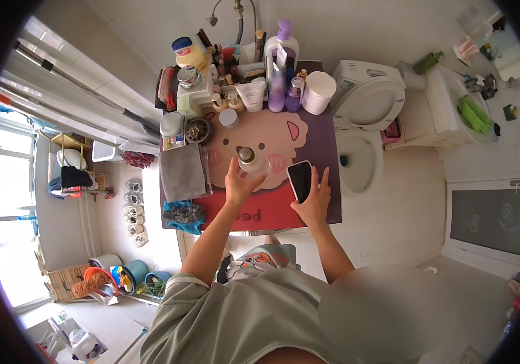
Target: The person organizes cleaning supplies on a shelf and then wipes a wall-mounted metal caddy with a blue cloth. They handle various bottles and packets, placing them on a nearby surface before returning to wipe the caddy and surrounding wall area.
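My left hand (240, 184) grips a clear bottle (254, 164) with a rounded gold-and-grey cap, above the bear-print mat (237, 209). Right of it, my right hand (315, 200) holds a smartphone (301, 179) with a dark screen and a light case, thumb and fingers at its lower and right edges. A small jar with a grey lid (229, 118) stands on the mat behind the bottle. Left of the left hand lie a folded grey cloth (182, 170) and a blue cloth (175, 223) with a dark fuzzy item on it.
Along the mat's back edge stand a white tube (252, 96), purple bottles (276, 98), a white tub (319, 92), a pump bottle (282, 45), a yellow jar (189, 53) and makeup brushes. A round dark container (198, 131) stands at the left. Right of the table is a toilet (369, 100).
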The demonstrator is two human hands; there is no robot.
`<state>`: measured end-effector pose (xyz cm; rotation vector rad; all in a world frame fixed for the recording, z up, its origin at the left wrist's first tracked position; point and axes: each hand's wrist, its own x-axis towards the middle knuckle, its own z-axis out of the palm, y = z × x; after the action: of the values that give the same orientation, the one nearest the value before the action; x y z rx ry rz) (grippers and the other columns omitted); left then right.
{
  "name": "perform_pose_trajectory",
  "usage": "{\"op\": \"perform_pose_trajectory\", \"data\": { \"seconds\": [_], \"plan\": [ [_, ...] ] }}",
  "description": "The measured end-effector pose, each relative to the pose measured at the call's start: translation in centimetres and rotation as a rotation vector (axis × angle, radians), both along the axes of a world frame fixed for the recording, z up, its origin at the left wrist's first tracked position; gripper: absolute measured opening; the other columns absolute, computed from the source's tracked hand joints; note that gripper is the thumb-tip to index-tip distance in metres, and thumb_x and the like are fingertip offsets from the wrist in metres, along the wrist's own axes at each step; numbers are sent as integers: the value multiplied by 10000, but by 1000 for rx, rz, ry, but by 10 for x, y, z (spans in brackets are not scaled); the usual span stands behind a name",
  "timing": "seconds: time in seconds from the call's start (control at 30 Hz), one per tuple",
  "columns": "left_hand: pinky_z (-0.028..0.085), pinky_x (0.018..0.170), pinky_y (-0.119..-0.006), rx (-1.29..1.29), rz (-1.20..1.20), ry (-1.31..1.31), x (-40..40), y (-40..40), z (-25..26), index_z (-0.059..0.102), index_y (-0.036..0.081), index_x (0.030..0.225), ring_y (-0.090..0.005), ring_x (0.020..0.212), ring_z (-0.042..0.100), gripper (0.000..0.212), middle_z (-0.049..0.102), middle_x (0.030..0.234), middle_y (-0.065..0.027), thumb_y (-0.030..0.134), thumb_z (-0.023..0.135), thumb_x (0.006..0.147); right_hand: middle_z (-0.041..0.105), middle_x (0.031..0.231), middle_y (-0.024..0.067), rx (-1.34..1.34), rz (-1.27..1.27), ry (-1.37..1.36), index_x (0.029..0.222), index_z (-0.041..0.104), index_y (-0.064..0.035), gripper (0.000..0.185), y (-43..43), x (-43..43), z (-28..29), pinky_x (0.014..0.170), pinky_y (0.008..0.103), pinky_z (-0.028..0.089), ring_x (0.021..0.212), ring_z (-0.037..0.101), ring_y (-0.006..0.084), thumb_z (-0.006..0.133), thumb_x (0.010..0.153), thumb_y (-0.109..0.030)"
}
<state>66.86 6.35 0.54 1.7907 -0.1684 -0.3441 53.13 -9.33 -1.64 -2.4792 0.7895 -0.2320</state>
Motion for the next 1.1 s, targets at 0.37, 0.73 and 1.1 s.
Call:
{"op": "perform_pose_trajectory", "data": {
  "seconds": [0.37,0.73,1.1],
  "plan": [
    [454,946,-345,53,-13,64,-3,2,-3,461,41,1174,-217,1076,560,660,577,1132,-132,125,796,612,164,1470,148,-195,611,-116,1396,285,-233,1046,-122,88,7,905,432,407,1036,450,348,743,472,-64],
    [447,958,-368,32,7,33,13,-3,-8,495,49,1117,-203,1069,558,595,585,1101,-116,105,786,601,179,1471,81,-266,1031,241,1387,282,-252,1044,-151,164,11,1019,412,370,1134,420,333,731,478,-4],
    [470,915,-351,64,-40,-45,13,9,-30,489,44,1155,-233,1050,580,616,589,1097,-117,76,783,614,484,1184,157,497,656,-371,1281,412,-64,734,5,100,2,932,406,393,1094,465,317,782,658,-184]
  ]
}}
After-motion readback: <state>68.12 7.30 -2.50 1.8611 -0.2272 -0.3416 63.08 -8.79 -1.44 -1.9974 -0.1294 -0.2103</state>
